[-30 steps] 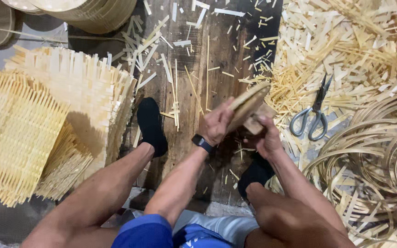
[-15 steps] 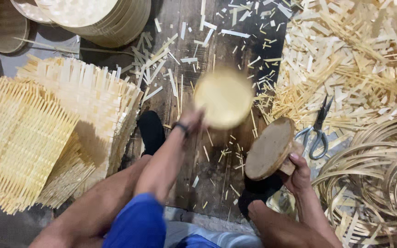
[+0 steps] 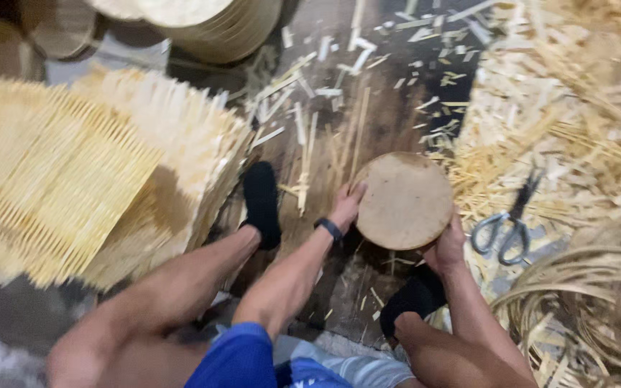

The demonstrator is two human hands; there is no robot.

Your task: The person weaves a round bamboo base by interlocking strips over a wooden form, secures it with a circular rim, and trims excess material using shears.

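Note:
A round wooden disc (image 3: 404, 201) lies flat just above the dark floor between my feet. My left hand (image 3: 345, 205), with a dark band at the wrist, grips the disc's left edge. Its lower right edge is held by my right hand (image 3: 447, 248). Both hands are closed on the rim. My feet in black shoes (image 3: 261, 201) rest on either side.
Stacks of woven bamboo mats (image 3: 73, 179) sit at the left. Round woven trays (image 3: 210, 21) are piled at the top. Scissors (image 3: 504, 223) lie on bamboo scraps (image 3: 555, 108) at the right. Coiled bamboo hoops (image 3: 591, 309) fill the lower right.
My left hand let go of a pale round woven piece it held up and came back to the wooden disc. The disc went from tilted in my right hand to flat in both hands.

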